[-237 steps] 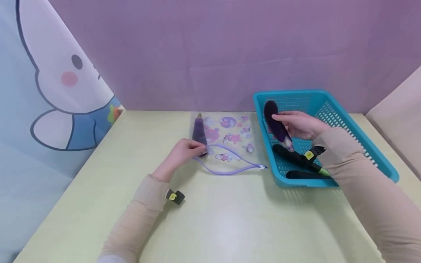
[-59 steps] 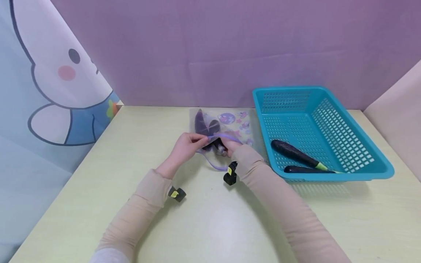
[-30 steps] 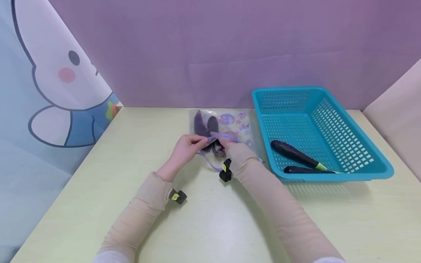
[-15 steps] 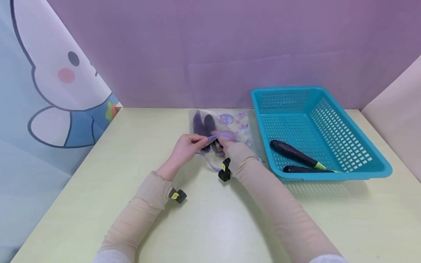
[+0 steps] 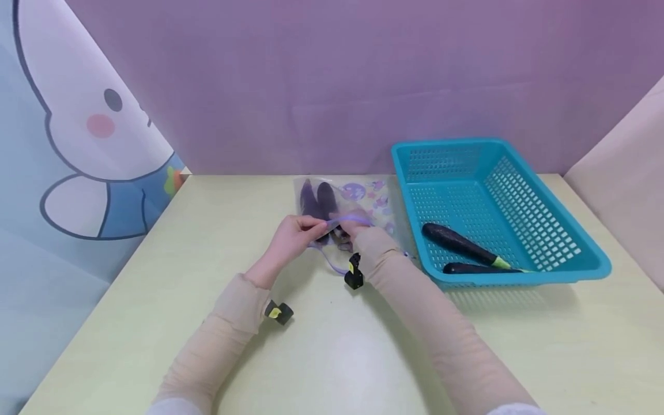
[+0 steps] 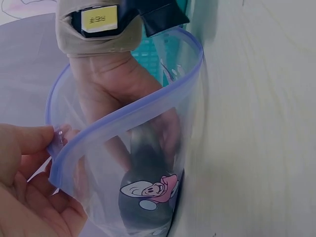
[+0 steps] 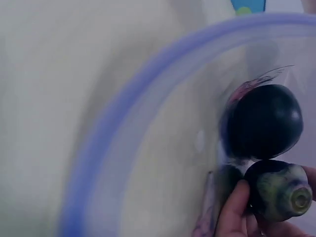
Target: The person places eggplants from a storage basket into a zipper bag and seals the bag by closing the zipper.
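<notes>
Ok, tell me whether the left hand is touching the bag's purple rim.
Touching: the left wrist view shows the left hand pinching the bag's purple rim between thumb and fingers.

On the yellow label (image 6: 99, 19) by the right wrist camera (image 6: 162, 16), at eleven o'clock in the left-wrist view: dark characters, too blurred to read. On the left label (image 5: 275, 312), at seven o'clock in the head view: nothing legible.
</notes>
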A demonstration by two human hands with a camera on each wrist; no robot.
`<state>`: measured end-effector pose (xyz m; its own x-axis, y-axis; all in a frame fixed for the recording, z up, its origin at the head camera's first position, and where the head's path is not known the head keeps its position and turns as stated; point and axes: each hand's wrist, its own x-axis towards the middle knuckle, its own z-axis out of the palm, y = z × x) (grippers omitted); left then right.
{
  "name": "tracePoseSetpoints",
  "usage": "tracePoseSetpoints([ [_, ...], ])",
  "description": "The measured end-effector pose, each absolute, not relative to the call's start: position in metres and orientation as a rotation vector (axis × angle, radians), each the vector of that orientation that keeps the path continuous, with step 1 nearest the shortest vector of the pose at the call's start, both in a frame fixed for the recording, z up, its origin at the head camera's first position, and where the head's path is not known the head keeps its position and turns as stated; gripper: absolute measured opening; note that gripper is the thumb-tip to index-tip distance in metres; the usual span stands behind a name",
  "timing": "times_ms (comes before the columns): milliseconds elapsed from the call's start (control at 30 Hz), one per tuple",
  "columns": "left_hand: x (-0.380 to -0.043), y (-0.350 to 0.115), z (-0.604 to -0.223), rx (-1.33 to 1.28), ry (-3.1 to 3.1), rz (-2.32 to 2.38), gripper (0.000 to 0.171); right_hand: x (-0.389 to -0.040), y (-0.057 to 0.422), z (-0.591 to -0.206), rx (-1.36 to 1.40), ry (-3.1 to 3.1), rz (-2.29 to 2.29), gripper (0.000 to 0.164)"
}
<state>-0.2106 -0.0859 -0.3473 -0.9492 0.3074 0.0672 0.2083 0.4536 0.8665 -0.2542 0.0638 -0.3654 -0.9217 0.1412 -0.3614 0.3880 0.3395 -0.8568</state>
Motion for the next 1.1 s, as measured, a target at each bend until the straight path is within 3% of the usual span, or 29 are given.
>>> tracePoseSetpoints([
  [167, -0.2084, -0.0869, -0.3477, 0.463, 2.609, 1.527, 0.022, -0.2538, 0.0646, -0.3673, 0.526, 2.320, -1.593, 0.060],
  [333, -0.2069, -0.0881, -0.3476, 0.460, 2.602, 1.537, 0.022, -0.2546, 0.0631, -0.3688, 0.571, 2.231, -1.663, 0.056],
  [567, -0.2058, -0.0895, -0.3486, 0.458, 2.586, 1.543, 0.022, -0.2500, 0.0635, -0.3689, 0.598, 2.144, -1.777, 0.048],
  [833, -0.2060, -0.0898, -0.3483, 0.456, 2.594, 1.561, 0.022, -0.2525, 0.0632, -0.3655, 0.575, 2.254, -1.654, 0.022],
  [1100, -0.2074, -0.0900, -0.3500, 0.453, 2.585, 1.571, 0.022, -0.2563, 0.0629, -0.3663, 0.596, 2.238, -1.620, 0.022],
])
